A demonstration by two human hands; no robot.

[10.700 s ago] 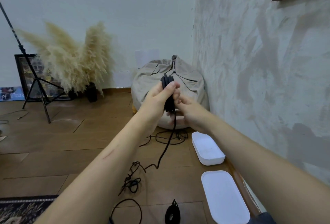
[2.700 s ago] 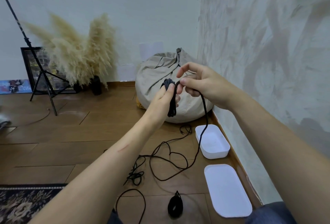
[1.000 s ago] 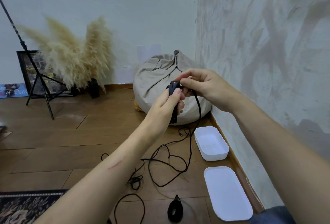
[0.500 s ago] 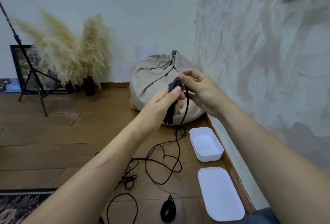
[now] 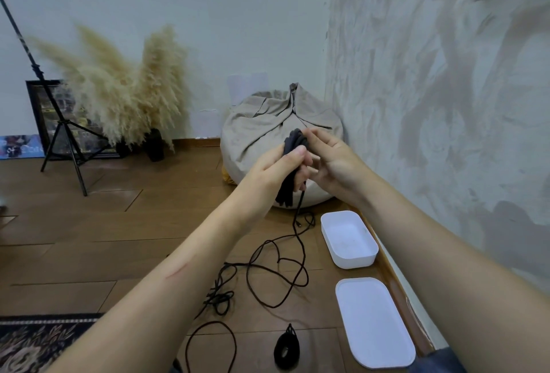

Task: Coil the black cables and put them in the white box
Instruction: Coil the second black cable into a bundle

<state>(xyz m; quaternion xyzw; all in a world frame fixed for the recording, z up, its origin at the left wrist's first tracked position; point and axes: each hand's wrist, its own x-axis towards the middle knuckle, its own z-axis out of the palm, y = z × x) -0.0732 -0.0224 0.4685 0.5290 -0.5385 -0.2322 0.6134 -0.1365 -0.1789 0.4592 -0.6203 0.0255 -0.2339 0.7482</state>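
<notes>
Above the box (image 5: 353,262), my left hand (image 5: 275,172) curls its fingers round the coil (image 5: 286,191). My right hand (image 5: 334,164) pinches its top.

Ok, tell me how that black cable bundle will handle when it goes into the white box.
Probably floppy: the cable bundle droops below the left hand, and its loose tail lies in slack curls on the floor. Likely light: the strands look thin. It may spring open in the white box, since no tie is visible.
</notes>
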